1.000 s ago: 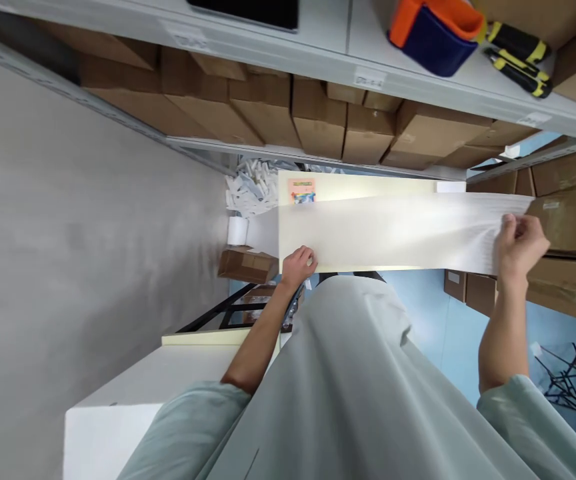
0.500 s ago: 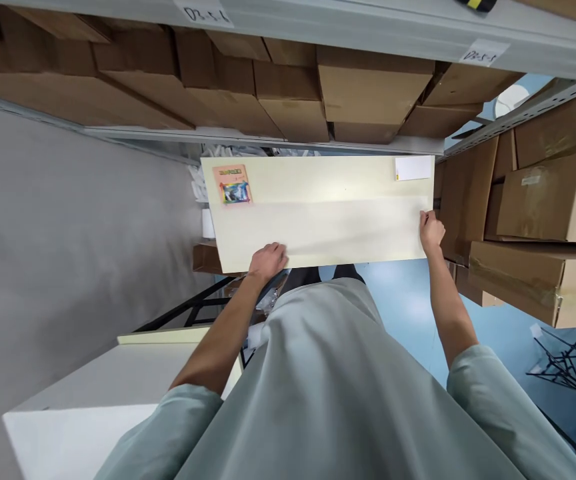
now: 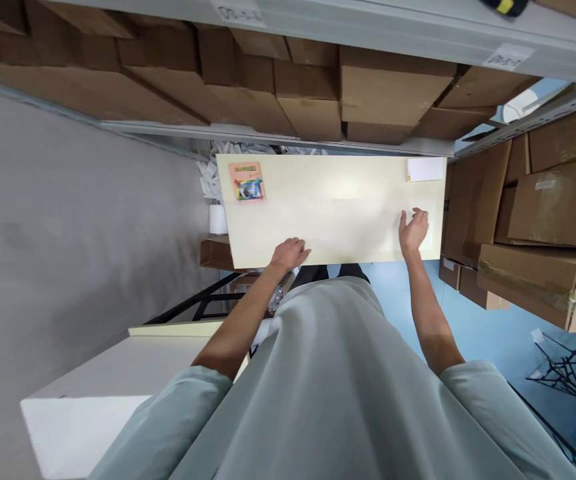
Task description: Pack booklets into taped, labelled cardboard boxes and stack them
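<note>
A long cream-coloured tabletop lies before me, close to my legs. My left hand rests on its front edge, left of the middle, with fingers bent loosely and thumb out, holding nothing. Over the right part of the top is my right hand, its thumb and fingers apart and nothing between them. The thin whitish sheet from earlier cannot be clearly told from the surface now. A pink booklet with a colourful picture lies at the back left corner. Towards the back right corner is a small white card or pad.
Cardboard boxes fill the shelf behind the tabletop, under a grey metal beam. More boxes are stacked on the right. A white roll stands beyond the left end. A white cabinet-like block stands at lower left.
My right hand drew a thin whitish sheet out to the right, lowered it at the right edge, then let go and moved inward. My left hand stayed by the front edge. The view shifted.
</note>
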